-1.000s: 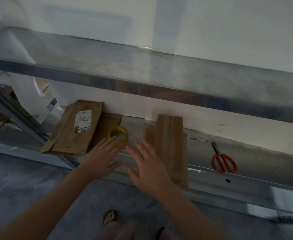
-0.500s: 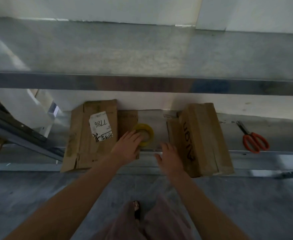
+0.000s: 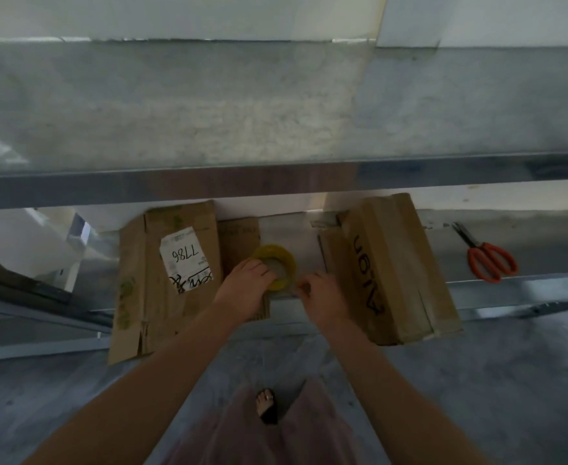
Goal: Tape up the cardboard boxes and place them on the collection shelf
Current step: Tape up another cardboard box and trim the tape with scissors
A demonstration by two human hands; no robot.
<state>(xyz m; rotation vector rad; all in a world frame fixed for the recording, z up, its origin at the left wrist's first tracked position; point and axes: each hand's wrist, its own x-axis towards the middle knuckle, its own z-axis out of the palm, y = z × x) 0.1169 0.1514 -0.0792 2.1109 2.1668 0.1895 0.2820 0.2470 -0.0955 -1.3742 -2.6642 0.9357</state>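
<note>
Head view: left hand (image 3: 245, 288) curls its fingers over the tape (image 3: 276, 260), right hand (image 3: 321, 297) pinches its edge, so I'd pin it and peel slow toward the box (image 3: 396, 263) just right of those fingers.

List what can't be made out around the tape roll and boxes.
Head view only:
Near side of the tape roll: covered by the left hand gripping it.
Whether the right hand pinches a tape end: blurred, too small.
Far end of the assembled box: behind the upper shelf.
Small print on the label: too small.
</note>
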